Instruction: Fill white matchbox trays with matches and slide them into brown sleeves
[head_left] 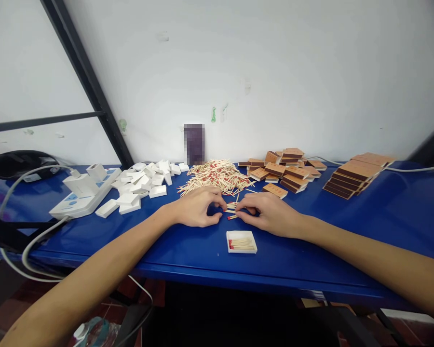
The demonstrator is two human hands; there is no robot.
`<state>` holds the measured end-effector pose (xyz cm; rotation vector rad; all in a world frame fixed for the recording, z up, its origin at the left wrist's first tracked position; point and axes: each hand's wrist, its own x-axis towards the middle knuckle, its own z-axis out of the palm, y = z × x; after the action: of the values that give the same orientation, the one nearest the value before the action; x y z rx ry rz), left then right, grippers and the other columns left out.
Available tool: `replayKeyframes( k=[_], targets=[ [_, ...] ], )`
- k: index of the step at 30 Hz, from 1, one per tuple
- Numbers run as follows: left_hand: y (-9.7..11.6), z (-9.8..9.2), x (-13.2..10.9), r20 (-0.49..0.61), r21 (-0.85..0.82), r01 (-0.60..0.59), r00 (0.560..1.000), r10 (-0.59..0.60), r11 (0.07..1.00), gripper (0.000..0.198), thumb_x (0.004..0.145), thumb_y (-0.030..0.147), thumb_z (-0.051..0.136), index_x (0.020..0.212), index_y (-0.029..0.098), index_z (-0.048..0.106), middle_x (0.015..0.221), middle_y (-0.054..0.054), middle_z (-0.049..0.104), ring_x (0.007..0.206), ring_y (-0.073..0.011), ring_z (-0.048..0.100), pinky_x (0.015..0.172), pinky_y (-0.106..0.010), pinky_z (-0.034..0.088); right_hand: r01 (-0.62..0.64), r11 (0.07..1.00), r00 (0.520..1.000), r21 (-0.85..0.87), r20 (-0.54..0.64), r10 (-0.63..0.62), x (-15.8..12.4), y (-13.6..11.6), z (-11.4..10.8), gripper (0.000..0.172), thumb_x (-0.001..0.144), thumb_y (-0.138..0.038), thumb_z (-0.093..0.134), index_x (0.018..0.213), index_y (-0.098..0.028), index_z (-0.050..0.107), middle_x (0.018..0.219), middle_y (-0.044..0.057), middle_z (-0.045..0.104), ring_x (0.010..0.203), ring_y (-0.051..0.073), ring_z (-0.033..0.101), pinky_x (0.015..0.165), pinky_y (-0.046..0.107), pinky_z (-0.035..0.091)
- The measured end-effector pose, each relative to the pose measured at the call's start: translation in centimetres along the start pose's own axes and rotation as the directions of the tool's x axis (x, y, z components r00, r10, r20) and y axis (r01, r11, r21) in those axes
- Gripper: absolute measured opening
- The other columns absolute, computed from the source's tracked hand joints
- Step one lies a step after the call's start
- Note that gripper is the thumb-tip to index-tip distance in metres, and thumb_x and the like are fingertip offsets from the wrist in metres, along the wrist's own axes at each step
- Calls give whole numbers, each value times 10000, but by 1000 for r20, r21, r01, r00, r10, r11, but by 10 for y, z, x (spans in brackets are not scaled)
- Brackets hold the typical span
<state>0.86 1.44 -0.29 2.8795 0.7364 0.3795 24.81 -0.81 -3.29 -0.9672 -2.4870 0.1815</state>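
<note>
Several red-tipped matches (231, 206) lie in a small bunch on the blue table, between my two hands. My left hand (198, 207) is curved at their red heads, its index fingertip against them and the thumb apart. From the other side, my right hand (271, 212) pinches the pale ends of the matches between thumb and fingers. One match (232, 217) sits a little nearer to me, by the right thumb. In front of the hands is a white matchbox tray (252, 251) with a layer of matches (241, 243) in it, heads to the left.
Behind the hands rises a big heap of loose matches (217, 176). White empty trays (141, 180) are piled at left, beside a power strip (83, 193) with cables. Matchbox sleeves (291, 171) lie at right, near a leaning stack of sleeves (358, 174). A black frame (90, 82) stands left.
</note>
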Motion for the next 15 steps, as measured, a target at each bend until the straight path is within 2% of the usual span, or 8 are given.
replayKeyframes(
  k=[4,15],
  targets=[
    [-3,1,1,10,3,1,1000,-1,1000,209,845,165,531,947,191,711,788,-20,539,761,-161,523,715,-290,413,-4,1000,1000,-11,13,4,-1,-2,-2,169,884,-275,556,877,-181,697,664,-2,577,603,127,503,583,257,328],
    [-5,1,3,-10,-35,-27,1000,27,999,160,906,248,524,958,186,662,878,-35,630,821,-167,562,771,-305,432,-20,1000,1000,-2,24,20,1,-2,-2,179,895,-292,554,823,-183,676,665,0,590,589,127,489,583,258,317]
  ],
)
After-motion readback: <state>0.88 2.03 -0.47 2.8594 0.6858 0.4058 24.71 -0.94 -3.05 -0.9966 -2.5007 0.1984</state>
